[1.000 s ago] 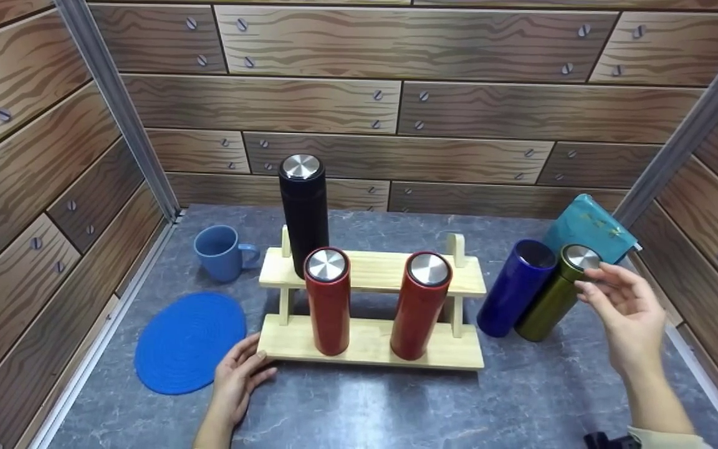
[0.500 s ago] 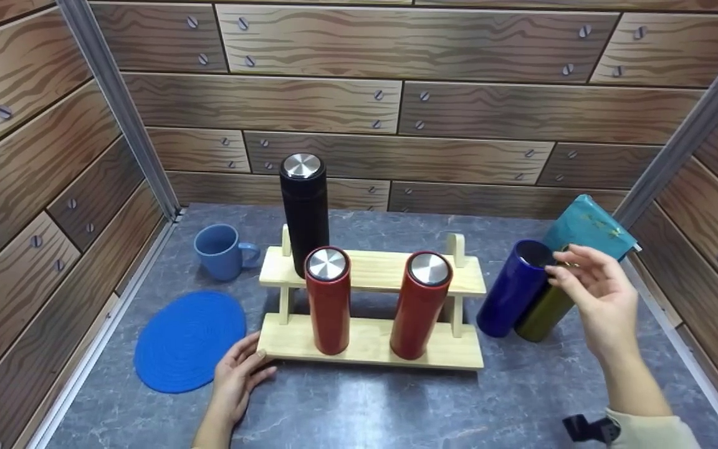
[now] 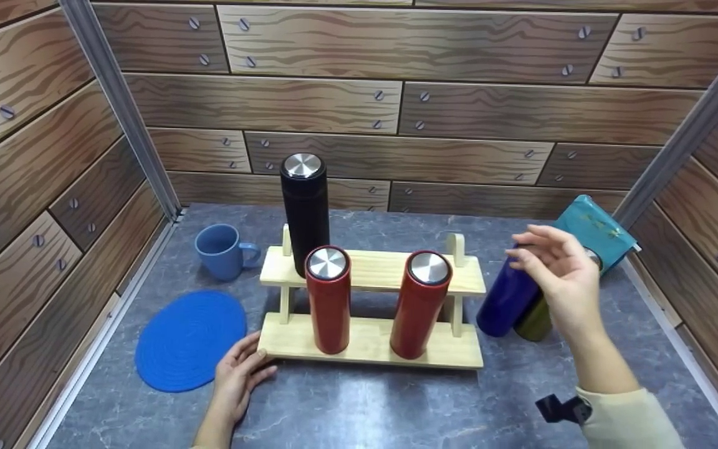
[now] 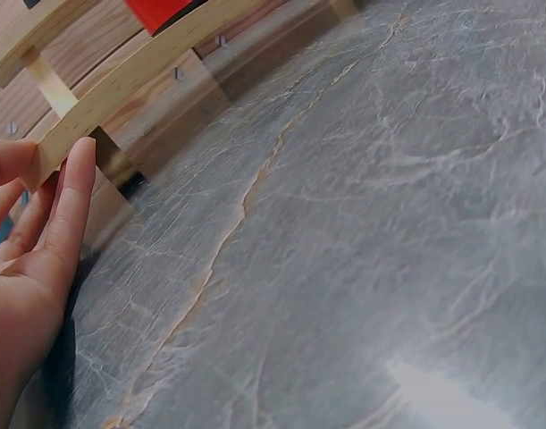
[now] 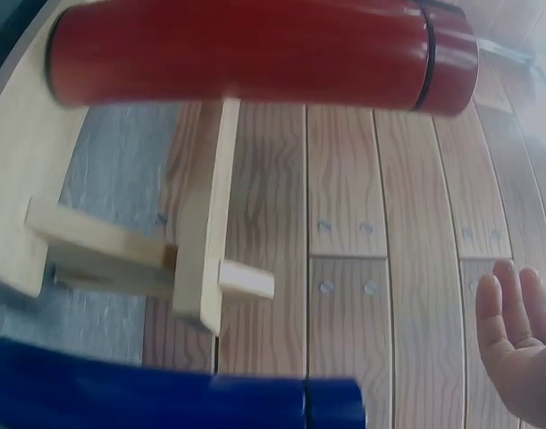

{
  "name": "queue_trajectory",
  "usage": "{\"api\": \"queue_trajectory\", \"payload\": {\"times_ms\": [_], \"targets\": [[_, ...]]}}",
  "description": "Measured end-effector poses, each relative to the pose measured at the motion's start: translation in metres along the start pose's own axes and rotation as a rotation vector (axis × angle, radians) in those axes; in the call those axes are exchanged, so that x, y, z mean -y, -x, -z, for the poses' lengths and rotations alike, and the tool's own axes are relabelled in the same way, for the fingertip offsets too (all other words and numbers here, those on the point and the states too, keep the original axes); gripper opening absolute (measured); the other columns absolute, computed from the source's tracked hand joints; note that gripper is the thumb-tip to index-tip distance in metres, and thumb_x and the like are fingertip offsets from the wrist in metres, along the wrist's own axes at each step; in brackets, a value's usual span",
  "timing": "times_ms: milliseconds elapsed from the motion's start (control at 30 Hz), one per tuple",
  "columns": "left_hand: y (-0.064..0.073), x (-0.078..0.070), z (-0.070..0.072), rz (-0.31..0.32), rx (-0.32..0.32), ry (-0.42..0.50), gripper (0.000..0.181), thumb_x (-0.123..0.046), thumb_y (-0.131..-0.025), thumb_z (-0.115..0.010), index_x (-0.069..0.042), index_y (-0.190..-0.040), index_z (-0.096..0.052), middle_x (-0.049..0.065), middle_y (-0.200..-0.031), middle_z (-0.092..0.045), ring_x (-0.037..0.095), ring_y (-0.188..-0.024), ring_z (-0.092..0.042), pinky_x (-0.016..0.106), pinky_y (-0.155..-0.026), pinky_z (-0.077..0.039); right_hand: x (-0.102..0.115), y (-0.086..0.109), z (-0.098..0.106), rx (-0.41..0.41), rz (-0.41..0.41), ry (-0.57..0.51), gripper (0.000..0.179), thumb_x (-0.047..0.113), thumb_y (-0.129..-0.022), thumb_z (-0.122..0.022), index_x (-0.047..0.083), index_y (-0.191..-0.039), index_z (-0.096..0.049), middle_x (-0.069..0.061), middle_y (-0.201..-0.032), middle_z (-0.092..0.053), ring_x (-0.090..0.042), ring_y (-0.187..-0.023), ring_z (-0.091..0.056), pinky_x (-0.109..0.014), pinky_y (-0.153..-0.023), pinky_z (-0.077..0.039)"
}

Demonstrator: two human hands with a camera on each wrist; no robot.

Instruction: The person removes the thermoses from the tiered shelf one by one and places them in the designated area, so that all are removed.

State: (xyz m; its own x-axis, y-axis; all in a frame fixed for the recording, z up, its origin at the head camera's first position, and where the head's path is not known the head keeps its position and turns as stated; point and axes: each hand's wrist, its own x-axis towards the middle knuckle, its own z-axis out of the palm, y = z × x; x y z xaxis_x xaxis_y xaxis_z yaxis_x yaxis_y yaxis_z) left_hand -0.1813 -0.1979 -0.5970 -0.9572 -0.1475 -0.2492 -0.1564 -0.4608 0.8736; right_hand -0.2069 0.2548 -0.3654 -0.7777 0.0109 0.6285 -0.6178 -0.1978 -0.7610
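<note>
Head: the left hand (image 3: 237, 377) is pinching the left end of the rack (image 3: 371, 338). The right hand (image 3: 561, 271), thumb and fingers apart, is hovering near the top of the blue flask (image 3: 503, 305), which is standing beside the rack. Left wrist: the left hand is gripping the rack's corner. Right wrist: the right hand is hanging loose, clear of the blue flask.

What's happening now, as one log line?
left hand: touching rack | right hand: above blue bottle, holding nothing | lower shelf: two red bottles | upper shelf: black bottle
</note>
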Motion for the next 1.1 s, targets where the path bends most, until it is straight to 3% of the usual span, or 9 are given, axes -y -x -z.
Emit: {"api": "queue_trajectory", "payload": {"times_ms": [400,700,1100], "targets": [[0.001,-0.001,-0.003,0.007,-0.004,0.0,0.058,-0.003,-0.082,-0.068,-0.001,-0.135,-0.043,0.013,-0.121,-0.053,0.028,-0.095,-0.062,0.043,-0.076,-0.056,0.002,-0.016,-0.04,0.091,0.008,-0.059,0.036,-0.019,-0.083,-0.054,-0.013,-0.119,-0.049,-0.023,-0.104,-0.061,-0.031,-0.088,-0.064,-0.033,-0.074,-0.056],[0.001,0.001,-0.004,0.001,-0.002,0.011,0.058,-0.002,-0.082,-0.068,0.0,-0.134,-0.043,0.013,-0.118,-0.054,0.027,-0.094,-0.063,0.043,-0.075,-0.056,0.005,-0.025,-0.067,0.127,-0.002,0.007,0.036,-0.013,-0.084,-0.058,-0.011,-0.119,-0.05,-0.023,-0.104,-0.06,-0.03,-0.088,-0.063,-0.031,-0.074,-0.056],[0.001,0.0,-0.002,-0.008,-0.004,0.002,0.056,-0.001,-0.083,-0.067,0.0,-0.134,-0.044,0.014,-0.119,-0.054,0.027,-0.094,-0.063,0.043,-0.075,-0.056,0.01,-0.042,-0.112,0.15,-0.078,0.116,0.038,-0.006,-0.082,-0.065,-0.007,-0.117,-0.053,-0.022,-0.104,-0.06,-0.028,-0.089,-0.061,-0.036,-0.075,-0.056]]}}
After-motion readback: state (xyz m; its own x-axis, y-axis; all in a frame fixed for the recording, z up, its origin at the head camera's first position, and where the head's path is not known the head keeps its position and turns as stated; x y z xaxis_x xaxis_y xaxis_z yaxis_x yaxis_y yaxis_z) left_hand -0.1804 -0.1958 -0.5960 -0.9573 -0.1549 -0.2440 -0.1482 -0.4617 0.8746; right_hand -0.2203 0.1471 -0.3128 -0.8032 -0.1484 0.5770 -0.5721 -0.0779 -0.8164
